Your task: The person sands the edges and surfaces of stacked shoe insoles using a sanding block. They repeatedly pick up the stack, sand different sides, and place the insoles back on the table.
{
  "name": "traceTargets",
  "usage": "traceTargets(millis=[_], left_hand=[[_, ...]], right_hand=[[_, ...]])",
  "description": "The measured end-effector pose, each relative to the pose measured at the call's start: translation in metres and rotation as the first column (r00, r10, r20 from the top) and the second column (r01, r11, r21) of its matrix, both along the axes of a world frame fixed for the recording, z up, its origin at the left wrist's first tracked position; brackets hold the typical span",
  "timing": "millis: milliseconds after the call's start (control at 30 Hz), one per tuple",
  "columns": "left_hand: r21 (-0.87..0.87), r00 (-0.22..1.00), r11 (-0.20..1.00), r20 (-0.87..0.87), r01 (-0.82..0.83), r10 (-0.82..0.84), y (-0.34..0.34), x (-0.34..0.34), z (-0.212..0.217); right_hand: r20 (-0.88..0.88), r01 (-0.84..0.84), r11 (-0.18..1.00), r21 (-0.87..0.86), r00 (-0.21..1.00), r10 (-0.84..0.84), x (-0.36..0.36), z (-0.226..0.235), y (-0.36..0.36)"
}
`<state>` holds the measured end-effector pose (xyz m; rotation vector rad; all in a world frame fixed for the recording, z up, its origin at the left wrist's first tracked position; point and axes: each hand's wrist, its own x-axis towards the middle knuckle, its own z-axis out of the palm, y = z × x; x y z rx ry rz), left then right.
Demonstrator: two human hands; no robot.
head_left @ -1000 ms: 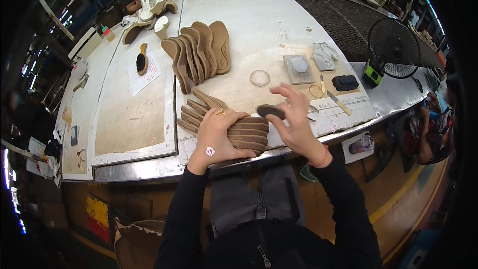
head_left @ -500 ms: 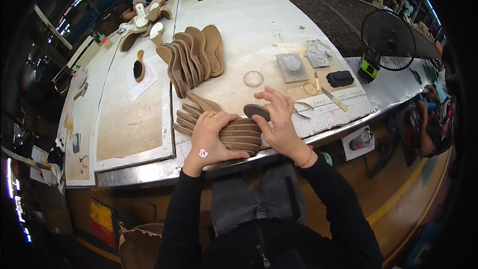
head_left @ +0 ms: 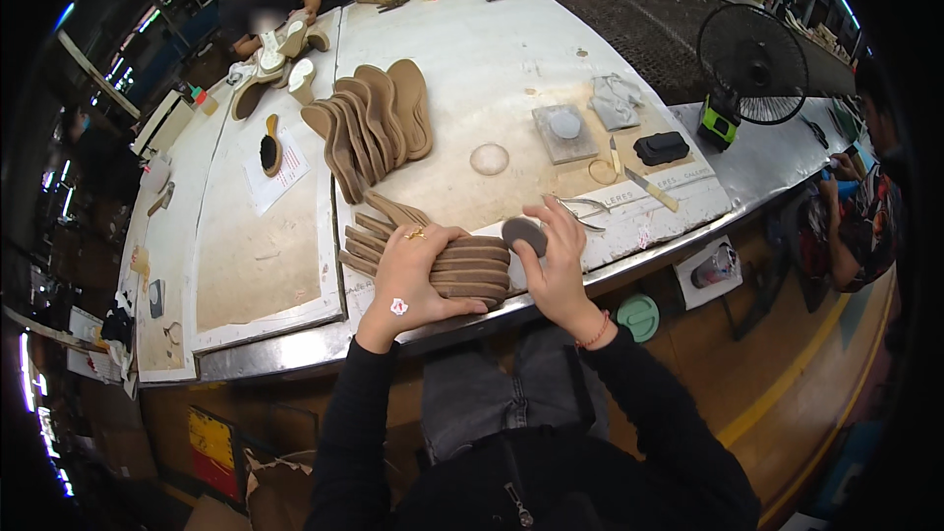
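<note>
- I see the pale, worn counter (head_left: 511, 59) running away from me; its metal front edge (head_left: 295, 349) passes just below both hands, so there is hardly any room between the hands and that edge.
- The near stack of brown, flat shoe insoles (head_left: 447, 265) lies at the front edge, fanned toward the left and upward.
- My left hand (head_left: 413, 270) lies flat on the near stack, fingers spread over the top insole and pressing down; it is not closed around anything.
- My right hand (head_left: 556, 265) sits just right of the near stack, fingers curled around a dark grey oval pad (head_left: 523, 233), which it holds against the stack's right end.
- Metal pliers (head_left: 580, 208) lie just beyond the right hand's fingertips, near but apart.
- Open counter surface lies ahead of the hands, between the near stack and a clear round disc (head_left: 489, 158).
- A second, larger fan of brown insoles (head_left: 369, 123) lies further back on the left, well apart from the hands.
- To the right sit a grey square block with a round pad on it (head_left: 564, 132), a black rectangular box (head_left: 661, 147) and a narrow blade tool (head_left: 650, 189), taking up the right front corner.
- A black-headed brush on a white paper sheet (head_left: 268, 149) lies to the left on a tan board.
- A black fan (head_left: 755, 64) stands at the counter's right edge.
- Another person (head_left: 865, 206) works beyond the right edge; a second person (head_left: 265, 10) is at the far left corner.
</note>
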<state>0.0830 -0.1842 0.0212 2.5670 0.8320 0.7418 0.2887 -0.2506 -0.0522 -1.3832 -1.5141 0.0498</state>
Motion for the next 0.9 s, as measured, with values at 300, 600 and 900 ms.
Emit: traceTargets(millis=[300, 600, 900], left_hand=[[0.241, 0.909, 0.967, -0.415, 0.077, 0.031, -0.018, 0.037, 0.007], [0.163, 0.995, 0.982, -0.011, -0.097, 0.100, -0.029, 0.007, 0.038], [-0.137, 0.880, 0.990, 0.465, -0.034, 0.095, -0.078, -0.004, 0.054]], right_hand=[[0.198, 0.105, 0.992, -0.074, 0.976, -0.089, -0.003, -0.022, -0.016], [-0.169, -0.041, 0.998, 0.047, 0.984, 0.048, 0.032, 0.043, -0.026], [0.265, -0.569, 0.809, 0.150, 0.811, 0.521, -0.001, 0.181, -0.044]])
